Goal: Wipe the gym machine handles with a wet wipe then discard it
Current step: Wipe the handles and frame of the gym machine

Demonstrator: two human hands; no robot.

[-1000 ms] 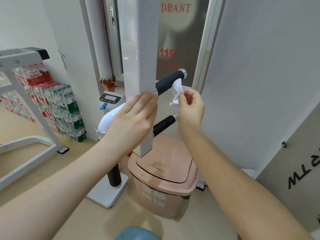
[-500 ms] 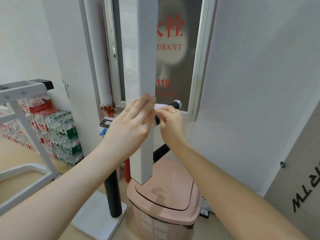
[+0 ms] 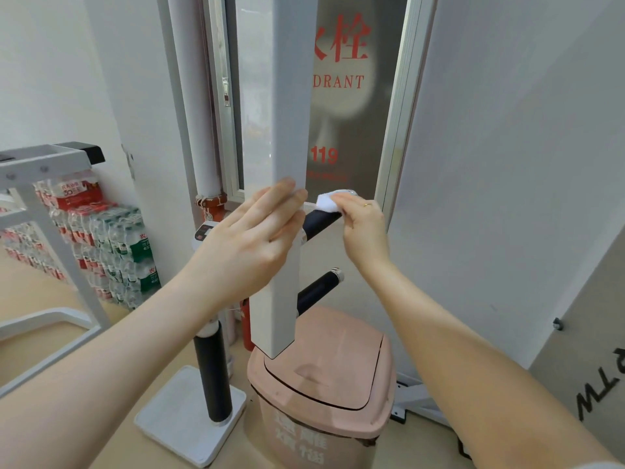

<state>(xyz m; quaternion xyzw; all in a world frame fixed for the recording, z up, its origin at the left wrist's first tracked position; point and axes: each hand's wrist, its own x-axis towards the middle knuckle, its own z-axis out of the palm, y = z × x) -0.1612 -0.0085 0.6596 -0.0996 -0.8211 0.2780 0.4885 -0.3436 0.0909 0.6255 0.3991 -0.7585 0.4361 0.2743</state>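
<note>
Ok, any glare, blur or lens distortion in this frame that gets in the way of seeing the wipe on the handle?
Head view: the wet wipe is overexposed, so its folds are lost; soft glare on the hydrant cabinet glass; wide-angle bending stretches both forearms near the edges; the right hand and upper handle stay fairly sharp under even indoor light.

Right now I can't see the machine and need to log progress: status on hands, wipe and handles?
Left hand flat on white upright post. Right hand grips white wet wipe on upper black handle. Lower black handle free. Pink lidded bin below.
</note>
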